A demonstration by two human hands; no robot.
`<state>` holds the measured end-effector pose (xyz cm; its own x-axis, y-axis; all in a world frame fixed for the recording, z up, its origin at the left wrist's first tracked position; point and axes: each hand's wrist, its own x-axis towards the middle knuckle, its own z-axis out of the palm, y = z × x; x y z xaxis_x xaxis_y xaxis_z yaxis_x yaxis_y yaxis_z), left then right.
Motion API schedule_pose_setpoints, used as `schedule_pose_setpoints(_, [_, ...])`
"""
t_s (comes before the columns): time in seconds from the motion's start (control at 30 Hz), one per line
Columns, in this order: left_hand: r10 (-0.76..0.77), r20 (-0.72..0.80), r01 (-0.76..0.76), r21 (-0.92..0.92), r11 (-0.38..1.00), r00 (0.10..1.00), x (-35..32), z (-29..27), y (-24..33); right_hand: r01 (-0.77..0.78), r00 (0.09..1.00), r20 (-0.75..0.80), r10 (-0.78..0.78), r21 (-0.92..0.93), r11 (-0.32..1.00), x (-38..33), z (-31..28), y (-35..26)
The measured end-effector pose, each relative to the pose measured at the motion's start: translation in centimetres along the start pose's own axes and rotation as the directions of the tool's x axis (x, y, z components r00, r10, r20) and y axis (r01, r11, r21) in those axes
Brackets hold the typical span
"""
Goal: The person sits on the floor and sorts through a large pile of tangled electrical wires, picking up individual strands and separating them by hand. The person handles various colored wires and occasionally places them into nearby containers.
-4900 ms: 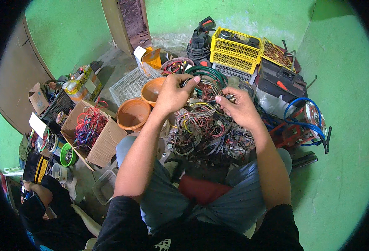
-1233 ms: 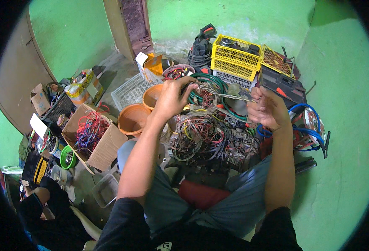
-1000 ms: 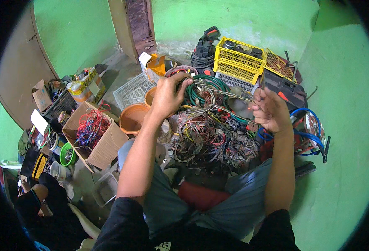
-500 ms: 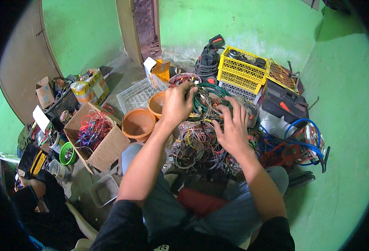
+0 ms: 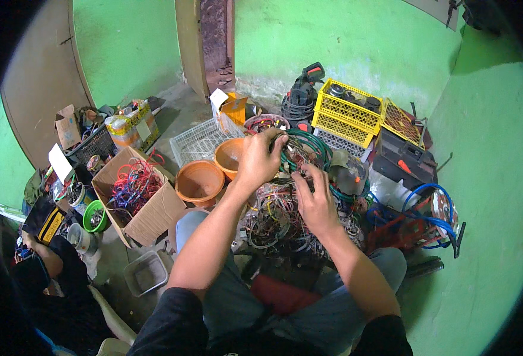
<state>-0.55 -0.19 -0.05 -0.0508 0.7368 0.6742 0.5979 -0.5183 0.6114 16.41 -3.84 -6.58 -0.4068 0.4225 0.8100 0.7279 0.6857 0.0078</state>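
Person sits on the floor (image 5: 499, 196), knees up, both forearms reaching forward over a wire pile (image 5: 279, 222) between the legs. Right hand (image 5: 316, 202) rests on top of the pile, fingers curled down into the tangle, grip closed on a few thin strands (exact ones too small to tell). Left hand (image 5: 258, 160) sits a bit higher and farther, grip pinched on a green cable (image 5: 309, 145) where its coil rises from the pile's far edge.

Handling guess: the wires look light, thin and floppy, plastic-coated so a bit slick, and badly snagged together; a pull on one likely drags its neighbours. Best held at a free loop or end, other hand pinning the heap. The green cable looks thicker and springier, fine to hold anywhere along the coil.

Left of the pile: two orange pots (image 5: 199, 181), a box (image 5: 137, 199) of coloured wires, a white wire basket (image 5: 199, 142). Right: blue hose (image 5: 430, 204). Far side: yellow crates (image 5: 347, 113) by the green wall (more clutter there, unclear).
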Motion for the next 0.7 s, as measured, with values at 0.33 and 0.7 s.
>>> schedule_pose_setpoints(0.33, [-0.009, -0.022, 0.008, -0.065, 0.998, 1.000, 0.3, -0.3, -1.9, -0.208, 0.977, 0.028, 0.209, 0.283, 0.936, 1.0, -3.9, -2.2])
schedule_pose_setpoints(0.7, [-0.517, 0.132, 0.476, -0.624, 0.620, 0.846, 1.5, -2.5, -4.6, -0.109, 0.494, -0.270, 0.827, 0.924, 0.367, 1.9, -10.7, 5.8])
